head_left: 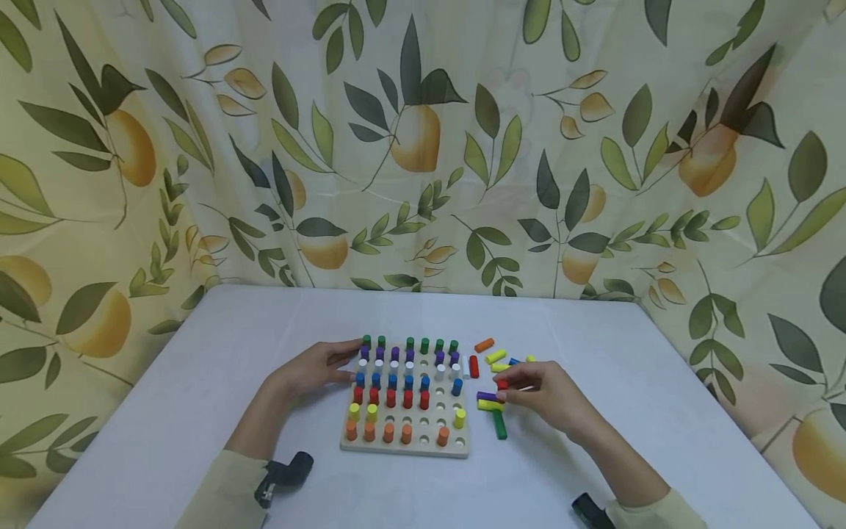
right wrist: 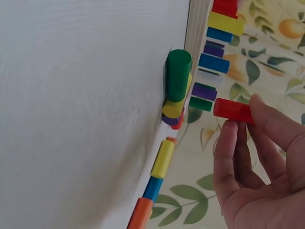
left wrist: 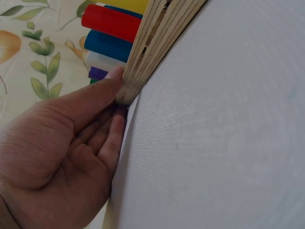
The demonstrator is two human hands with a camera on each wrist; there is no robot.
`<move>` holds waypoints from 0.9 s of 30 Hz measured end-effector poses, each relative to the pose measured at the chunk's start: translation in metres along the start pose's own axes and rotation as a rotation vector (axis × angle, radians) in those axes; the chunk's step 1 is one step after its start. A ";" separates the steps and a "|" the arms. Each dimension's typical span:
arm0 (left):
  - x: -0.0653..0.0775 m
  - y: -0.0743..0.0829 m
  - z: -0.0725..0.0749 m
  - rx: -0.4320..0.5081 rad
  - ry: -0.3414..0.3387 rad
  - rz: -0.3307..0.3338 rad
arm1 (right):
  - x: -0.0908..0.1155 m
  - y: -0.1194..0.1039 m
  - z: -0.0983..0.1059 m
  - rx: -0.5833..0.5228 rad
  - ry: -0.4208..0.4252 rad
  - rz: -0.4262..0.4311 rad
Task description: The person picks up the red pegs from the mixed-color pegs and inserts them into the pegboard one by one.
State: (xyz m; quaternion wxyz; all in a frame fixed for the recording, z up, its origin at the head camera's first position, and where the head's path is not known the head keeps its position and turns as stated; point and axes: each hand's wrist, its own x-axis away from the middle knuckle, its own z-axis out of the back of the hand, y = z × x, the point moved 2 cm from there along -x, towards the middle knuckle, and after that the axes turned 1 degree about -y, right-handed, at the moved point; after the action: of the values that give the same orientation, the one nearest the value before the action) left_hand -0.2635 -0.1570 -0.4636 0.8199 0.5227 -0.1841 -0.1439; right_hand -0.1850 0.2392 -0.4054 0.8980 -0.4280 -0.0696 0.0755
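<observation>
A wooden pegboard lies on the table, with upright pegs in rows of green, purple, white, blue, red, yellow and orange; round holes show among them. My left hand rests against the board's left edge near its far corner. In the left wrist view the thumb touches the wooden edge beside the pegs, and the other fingertips are partly hidden behind it. Right of the board, my right hand pinches a red peg between thumb and fingers. That peg is held nearly sideways in the right wrist view, above the loose pegs.
Loose pegs lie right of the board: orange, red, yellow, purple, green and others, some partly behind the right hand. A white cloth covers the table. A patterned curtain hangs behind.
</observation>
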 end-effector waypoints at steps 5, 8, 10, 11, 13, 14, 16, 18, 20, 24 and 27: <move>-0.001 0.001 -0.001 -0.009 -0.003 0.000 | 0.000 -0.004 -0.004 -0.018 -0.017 0.021; -0.001 0.000 -0.001 -0.010 0.001 0.007 | -0.001 -0.006 -0.006 -0.020 -0.026 0.046; -0.001 0.000 -0.001 -0.013 0.003 0.009 | -0.002 -0.008 -0.006 -0.023 -0.030 0.055; -0.001 0.000 -0.001 -0.011 0.003 0.010 | -0.003 -0.008 -0.006 -0.024 -0.033 0.056; -0.001 0.000 -0.001 -0.015 0.001 0.008 | -0.004 -0.010 -0.007 -0.031 -0.033 0.051; 0.000 0.000 -0.001 -0.016 0.000 0.006 | -0.005 -0.011 -0.007 -0.035 -0.032 0.048; 0.000 0.000 -0.001 -0.024 -0.004 0.002 | -0.007 -0.013 -0.008 -0.042 -0.034 0.042; 0.001 0.001 0.000 -0.029 -0.005 -0.004 | -0.008 -0.014 -0.008 -0.046 -0.034 0.040; 0.001 0.002 0.000 -0.034 -0.005 -0.006 | -0.009 -0.016 -0.010 -0.056 -0.040 0.039; 0.001 0.002 0.000 -0.032 -0.006 -0.003 | -0.010 -0.019 -0.012 -0.070 -0.065 0.047; 0.000 0.002 0.000 -0.025 -0.011 0.004 | -0.011 -0.021 -0.014 -0.070 -0.080 0.059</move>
State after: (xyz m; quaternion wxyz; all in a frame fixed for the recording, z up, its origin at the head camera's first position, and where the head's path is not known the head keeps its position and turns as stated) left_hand -0.2633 -0.1561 -0.4621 0.8256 0.5113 -0.1877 -0.1473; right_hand -0.1910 0.2134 -0.3985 0.8763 -0.4576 -0.0954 0.1166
